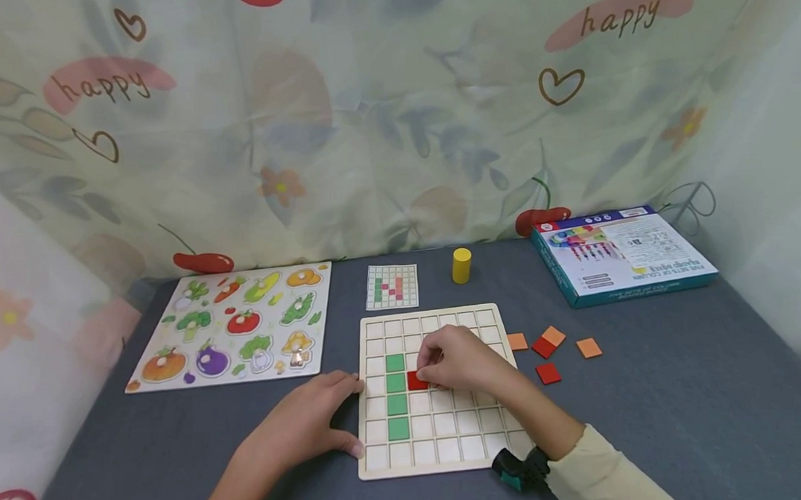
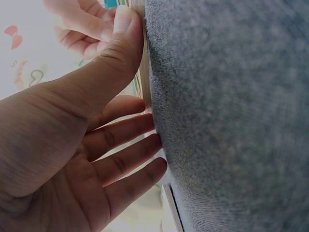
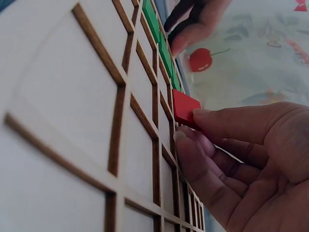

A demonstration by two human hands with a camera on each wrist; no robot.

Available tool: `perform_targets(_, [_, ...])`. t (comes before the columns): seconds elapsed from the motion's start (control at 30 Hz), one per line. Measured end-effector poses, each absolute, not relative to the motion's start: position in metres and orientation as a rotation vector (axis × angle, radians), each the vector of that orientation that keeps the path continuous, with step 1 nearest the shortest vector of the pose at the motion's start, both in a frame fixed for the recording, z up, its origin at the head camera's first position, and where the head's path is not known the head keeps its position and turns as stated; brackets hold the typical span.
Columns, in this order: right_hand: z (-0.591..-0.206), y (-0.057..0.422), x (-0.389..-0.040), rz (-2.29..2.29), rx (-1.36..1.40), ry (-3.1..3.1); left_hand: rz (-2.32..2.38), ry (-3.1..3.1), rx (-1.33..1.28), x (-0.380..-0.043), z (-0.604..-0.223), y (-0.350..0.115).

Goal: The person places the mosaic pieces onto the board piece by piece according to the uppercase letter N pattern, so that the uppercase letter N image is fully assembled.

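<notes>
My right hand (image 1: pixel 460 358) pinches a red square tile (image 3: pixel 185 107) over the wooden grid board (image 1: pixel 430 473). In the right wrist view, the tile is tilted, one edge down at a cell. Several green tiles (image 1: pixel 397 404) lie in one column left of it. My left hand (image 1: pixel 305 412) rests at the board's left side, thumb and fingertips against its edge, fingers fairly straight. Loose red tiles (image 1: pixel 548 373) and orange tiles (image 1: pixel 589 348) lie right of the board. Behind it is a small card (image 1: pixel 392 288) printed with a coloured grid pattern.
A vegetable peg puzzle (image 1: pixel 219 303) lies at the left. A yellow cylinder (image 1: pixel 461 266) stands behind the board, and a teal-sided game box (image 1: pixel 625 255) lies at the back right. A patterned cloth (image 1: pixel 368 132) hangs behind the dark table (image 1: pixel 676 402).
</notes>
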State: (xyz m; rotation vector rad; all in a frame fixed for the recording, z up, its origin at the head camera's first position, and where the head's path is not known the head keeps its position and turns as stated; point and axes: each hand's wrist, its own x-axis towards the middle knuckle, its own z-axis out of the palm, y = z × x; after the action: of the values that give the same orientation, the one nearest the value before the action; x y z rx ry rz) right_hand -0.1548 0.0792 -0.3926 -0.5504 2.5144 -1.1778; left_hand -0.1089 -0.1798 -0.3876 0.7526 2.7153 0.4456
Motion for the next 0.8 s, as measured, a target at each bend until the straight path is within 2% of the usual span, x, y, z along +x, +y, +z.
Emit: perform_targets(0.8, [-0.392,0.09,-0.139,-1.062,-0.651,2.625,0.444,2.72,0.768,-0.108,-0.386,-0.18])
